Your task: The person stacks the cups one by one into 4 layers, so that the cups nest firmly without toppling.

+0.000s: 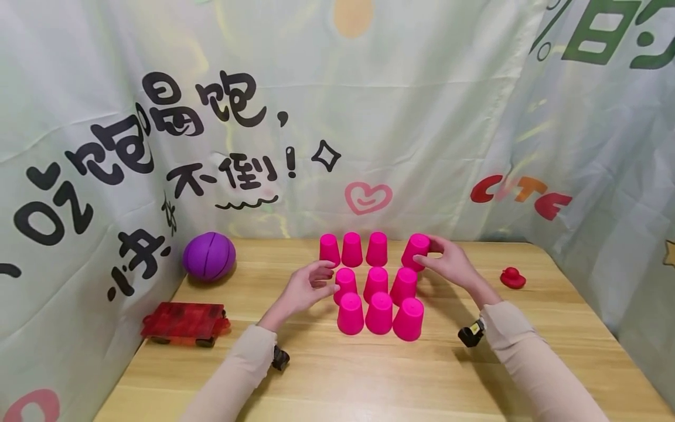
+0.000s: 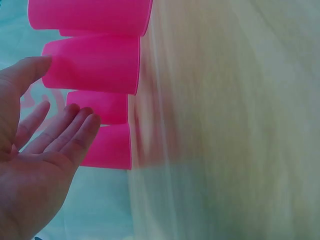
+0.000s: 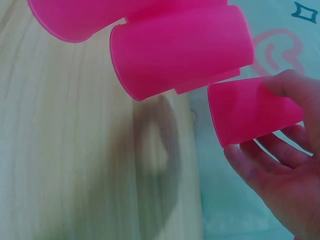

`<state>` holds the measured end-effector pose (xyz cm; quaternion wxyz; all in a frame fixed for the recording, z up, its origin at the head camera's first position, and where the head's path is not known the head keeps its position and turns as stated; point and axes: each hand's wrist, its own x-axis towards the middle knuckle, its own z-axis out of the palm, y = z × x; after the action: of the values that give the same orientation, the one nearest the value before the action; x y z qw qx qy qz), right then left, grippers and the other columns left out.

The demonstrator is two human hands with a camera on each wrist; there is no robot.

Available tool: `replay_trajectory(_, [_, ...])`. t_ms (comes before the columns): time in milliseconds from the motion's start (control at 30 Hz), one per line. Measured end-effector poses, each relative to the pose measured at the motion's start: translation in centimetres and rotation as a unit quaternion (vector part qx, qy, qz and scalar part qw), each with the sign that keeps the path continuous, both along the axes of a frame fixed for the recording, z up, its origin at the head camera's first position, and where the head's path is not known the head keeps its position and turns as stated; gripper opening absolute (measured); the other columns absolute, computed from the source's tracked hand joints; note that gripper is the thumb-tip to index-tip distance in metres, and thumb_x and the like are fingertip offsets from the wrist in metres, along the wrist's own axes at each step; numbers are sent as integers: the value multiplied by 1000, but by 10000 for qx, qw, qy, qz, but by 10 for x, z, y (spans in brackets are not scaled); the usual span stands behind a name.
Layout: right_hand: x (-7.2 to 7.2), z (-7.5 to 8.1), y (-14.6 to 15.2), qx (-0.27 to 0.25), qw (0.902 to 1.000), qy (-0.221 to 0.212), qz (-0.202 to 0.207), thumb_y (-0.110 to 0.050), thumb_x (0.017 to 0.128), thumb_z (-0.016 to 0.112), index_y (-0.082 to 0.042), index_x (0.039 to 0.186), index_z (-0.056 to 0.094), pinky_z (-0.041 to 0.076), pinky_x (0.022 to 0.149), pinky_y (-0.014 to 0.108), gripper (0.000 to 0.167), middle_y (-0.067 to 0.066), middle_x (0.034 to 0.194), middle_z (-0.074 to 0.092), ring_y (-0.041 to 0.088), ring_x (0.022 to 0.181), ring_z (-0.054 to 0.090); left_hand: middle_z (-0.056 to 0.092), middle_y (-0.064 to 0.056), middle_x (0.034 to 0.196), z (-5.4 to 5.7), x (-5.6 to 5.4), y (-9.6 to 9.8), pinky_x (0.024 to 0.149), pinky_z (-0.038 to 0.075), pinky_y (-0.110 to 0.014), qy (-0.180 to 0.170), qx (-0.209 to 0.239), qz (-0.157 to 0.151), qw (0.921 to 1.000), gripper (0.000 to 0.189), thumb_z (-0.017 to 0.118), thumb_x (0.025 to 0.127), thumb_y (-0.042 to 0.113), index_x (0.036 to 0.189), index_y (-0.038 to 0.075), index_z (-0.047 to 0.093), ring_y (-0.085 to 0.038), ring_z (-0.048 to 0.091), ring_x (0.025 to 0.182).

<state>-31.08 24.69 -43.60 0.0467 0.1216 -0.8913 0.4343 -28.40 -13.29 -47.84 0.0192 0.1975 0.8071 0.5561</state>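
Observation:
Pink cups stand upside down in three rows on the wooden table. At the right end of the back row, my right hand (image 1: 448, 262) grips a pink cup (image 1: 415, 251), slightly tilted, between thumb and fingers; the right wrist view shows the fingers round that cup (image 3: 252, 107). My left hand (image 1: 307, 287) is beside the left cup (image 1: 345, 284) of the middle row, its fingers spread and loosely bent. In the left wrist view the thumb tip overlaps a cup (image 2: 95, 65); whether it touches, I cannot tell. Three cups, including the middle one (image 1: 379, 313), form the front row.
A purple ball (image 1: 209, 257) sits at the back left of the table (image 1: 327, 375). In front of it is a red translucent toy car (image 1: 184, 323). A small red toy hat (image 1: 512, 278) lies at the right. Printed cloth hangs behind the table and along its sides.

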Motion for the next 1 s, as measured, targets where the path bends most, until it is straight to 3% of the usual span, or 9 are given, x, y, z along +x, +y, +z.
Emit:
replay_trajectory(267, [-18,-12,-10,-124,9998,-93,-77,-27,96,78,0,146,56,51,108,57,61,23,130,69,42,123,63,74,-15,125,-2,4,6,105,58,-50,41,17,-9,10000,54,85,89,14,138,7,63,-38,71,119])
replay_trajectory(633, [-36,-23,-20,-32,9999,-124,33,-24,96,77,-3,146,57,60,91,36,57,22,127,70,37,115,65,75,-14,121,-5,5,10,100,61,-46,13,-38,-58,10000,49,84,91,12,136,12,65,-35,73,116])
replay_trajectory(1000, [-42,-28,-24,-34,9994,-337,66,-23,98,75,-5,145,57,59,95,45,54,21,128,68,37,113,64,74,-13,122,-6,5,14,100,61,-46,81,-192,-22,9998,49,84,91,14,136,11,64,-34,74,114])
